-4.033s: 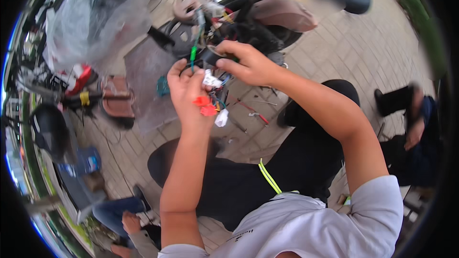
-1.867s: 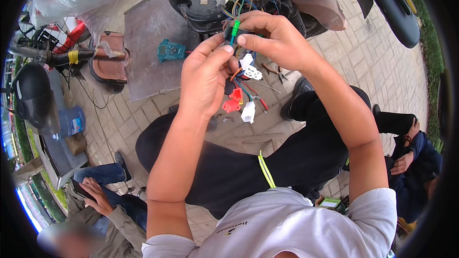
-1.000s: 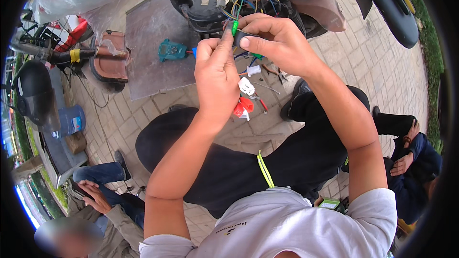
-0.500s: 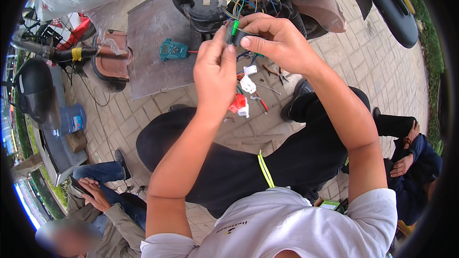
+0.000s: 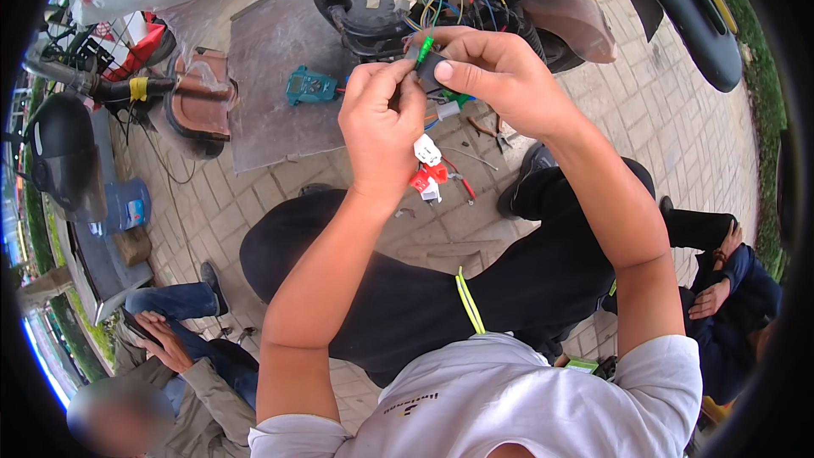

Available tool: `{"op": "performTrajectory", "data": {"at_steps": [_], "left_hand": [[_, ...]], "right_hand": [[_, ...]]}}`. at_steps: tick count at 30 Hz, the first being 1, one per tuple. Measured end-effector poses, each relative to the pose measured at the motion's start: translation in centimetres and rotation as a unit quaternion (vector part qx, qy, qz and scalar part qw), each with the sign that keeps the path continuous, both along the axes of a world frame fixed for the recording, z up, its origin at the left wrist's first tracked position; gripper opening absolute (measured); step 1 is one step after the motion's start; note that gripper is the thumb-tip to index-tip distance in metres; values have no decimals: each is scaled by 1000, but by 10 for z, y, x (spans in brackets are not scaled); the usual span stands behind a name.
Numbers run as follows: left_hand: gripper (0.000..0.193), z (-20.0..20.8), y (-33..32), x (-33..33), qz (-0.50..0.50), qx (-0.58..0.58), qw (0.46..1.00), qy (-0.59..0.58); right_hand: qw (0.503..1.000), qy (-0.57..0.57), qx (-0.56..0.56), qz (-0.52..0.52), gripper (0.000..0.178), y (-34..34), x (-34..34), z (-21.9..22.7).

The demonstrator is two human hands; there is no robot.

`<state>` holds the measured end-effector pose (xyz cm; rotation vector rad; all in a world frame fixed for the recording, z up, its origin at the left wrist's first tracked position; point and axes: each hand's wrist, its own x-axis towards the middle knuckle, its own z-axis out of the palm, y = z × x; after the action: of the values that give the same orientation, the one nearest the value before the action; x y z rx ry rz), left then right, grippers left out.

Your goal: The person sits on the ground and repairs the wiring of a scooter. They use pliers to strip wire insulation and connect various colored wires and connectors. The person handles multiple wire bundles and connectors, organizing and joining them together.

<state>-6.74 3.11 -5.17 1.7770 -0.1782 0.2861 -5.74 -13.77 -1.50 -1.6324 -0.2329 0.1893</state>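
Note:
In front of me, below the scooter's bundle of coloured wires point(image 5: 439, 2), both hands meet at a bright green wire sleeve point(image 5: 426, 50). My left hand point(image 5: 383, 110) pinches at its lower end, thumb and forefinger together. My right hand point(image 5: 496, 75) grips a dark flat piece that looks like black electrical tape point(image 5: 432, 75), its thumb pressed on the front. Fingers partly hide where tape and wire touch. Just below hang white connectors point(image 5: 426, 150) and a red connector point(image 5: 431, 175).
A teal multimeter point(image 5: 310, 86) lies on the scooter's footboard point(image 5: 271, 127). Pliers point(image 5: 498, 134) rest on the paving to the right. One seated person point(image 5: 170, 343) holds a phone at lower left; another person point(image 5: 721, 293) sits at right. A blue bucket point(image 5: 127, 205) stands far left.
The hands have shifted slightly, and the dark piece is now turned flatter toward me. The left fingers sit a little lower on the wire, and the hanging connectors have swung.

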Motion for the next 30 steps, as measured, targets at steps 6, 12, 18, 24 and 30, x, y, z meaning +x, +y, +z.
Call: {"op": "performTrajectory", "data": {"at_steps": [6,12,18,24,30], "left_hand": [[19,-7,-6,-7,-38,-183,972,142],[35,-3,2,4,-59,-299,902,304],[34,7,14,21,-110,-327,862,371],[32,17,26,24,-196,-328,832,402],[25,14,25,24,-150,-253,890,348]], "right_hand": [[996,19,86,7,38,13,6,3],[994,6,77,-80,36,8,7,-15],[1000,-22,-13,0,30,2,13,-20],[990,-77,-114,22,20,-2,13,-13],[994,-53,-93,2,24,2,7,-10]]}}
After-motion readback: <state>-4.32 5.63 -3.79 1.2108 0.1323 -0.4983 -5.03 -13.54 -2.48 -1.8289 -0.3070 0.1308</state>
